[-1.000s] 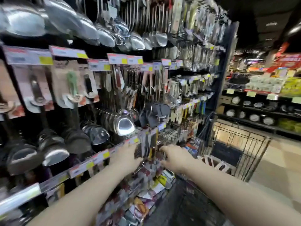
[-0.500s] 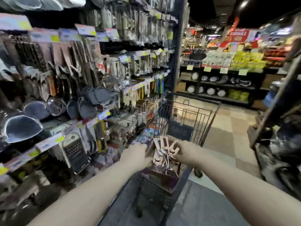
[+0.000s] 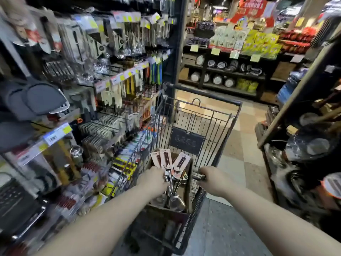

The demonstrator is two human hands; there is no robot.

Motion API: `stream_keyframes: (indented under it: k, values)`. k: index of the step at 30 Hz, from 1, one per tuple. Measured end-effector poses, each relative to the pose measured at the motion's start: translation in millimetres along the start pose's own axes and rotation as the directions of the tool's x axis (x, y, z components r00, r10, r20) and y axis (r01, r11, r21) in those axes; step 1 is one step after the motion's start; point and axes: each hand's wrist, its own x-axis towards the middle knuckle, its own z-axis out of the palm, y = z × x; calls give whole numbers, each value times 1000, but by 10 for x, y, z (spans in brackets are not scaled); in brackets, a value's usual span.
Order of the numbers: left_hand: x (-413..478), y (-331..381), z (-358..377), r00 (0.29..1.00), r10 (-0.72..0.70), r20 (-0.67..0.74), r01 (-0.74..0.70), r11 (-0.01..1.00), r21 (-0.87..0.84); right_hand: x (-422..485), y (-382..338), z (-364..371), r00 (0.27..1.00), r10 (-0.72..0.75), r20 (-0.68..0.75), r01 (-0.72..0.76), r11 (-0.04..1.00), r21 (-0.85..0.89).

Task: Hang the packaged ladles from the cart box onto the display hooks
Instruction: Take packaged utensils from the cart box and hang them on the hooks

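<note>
Observed: the packaged ladles stand as a bunch in the cardboard box, which sits at the near end of the wire cart. Their backing cards fan upward above the box edge and their steel bowls lie low inside it. The left hand has its fingers curled against the shafts just below the cards and grasps the bunch there. The right hand lies at the right rim of the cart, beside the box. Whether its fingers close on the rim or merely rest there cannot be told, since that corner is dark and blurred. The display hooks stand to the person's left, close beside the cart and already heavily stocked. Assessment: the step in hand is the lift from the box, and nothing from this bunch is yet on a hook. Recommendation: separate one pack, or a small number, before raising. The shafts cross one another and the bowls nest, so a straight pull on the whole bunch is likely to drag neighbours out or snag a card on the box wall. Lift vertically until the bowl clears the edge. Hold near the card so that the hang hole can be presented square to the hook tip. The right hand would serve best by steadying the cart.
</note>
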Motion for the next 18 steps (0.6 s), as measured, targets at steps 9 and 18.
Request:
stream_keyframes:
  k: [9,18]
  values:
    - [978,-504,371,979,-87,182,77,995,61,1082,59,476,974,64,219,-78,995,54]
    - [1757,-678,921,938,-219,269,240,970,-48,2378,306,1175,897,28,442,-86,990,110]
